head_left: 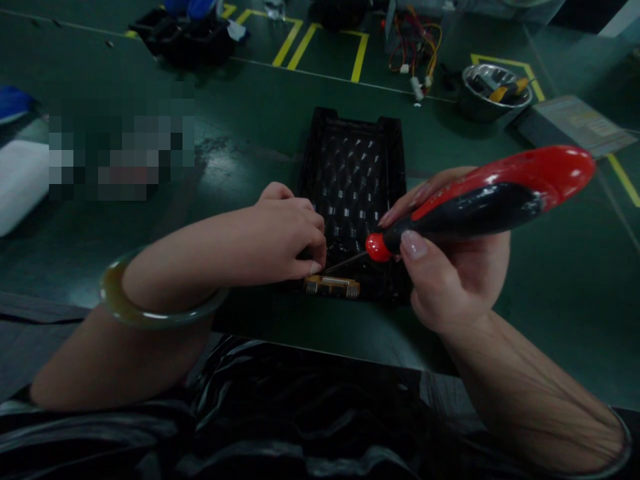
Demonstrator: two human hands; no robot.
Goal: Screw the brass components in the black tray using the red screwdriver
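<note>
A screwdriver (480, 207) with a thick red and black handle lies across the palm of my right hand (457, 273), its thumb and fingers closed around it. Its thin shaft slants down to the left, and the tip comes close to a small tan circuit board (333, 288) with a white connector. That board sits at the near end of a black plastic tray-like housing (401, 160) with a patterned floor. My left hand (295, 233) is closed, fingers curled and thumb tip beside the screwdriver's tip; what it pinches, if anything, is hidden.
Behind on the right, a metal bowl (470, 100) holds tools, beside a grey metal box (575, 123). Cables (417, 47) lie farther back. Black bins (185, 40) with blue items stand at back left. A white object (23, 180) lies at the left on the green table (250, 160).
</note>
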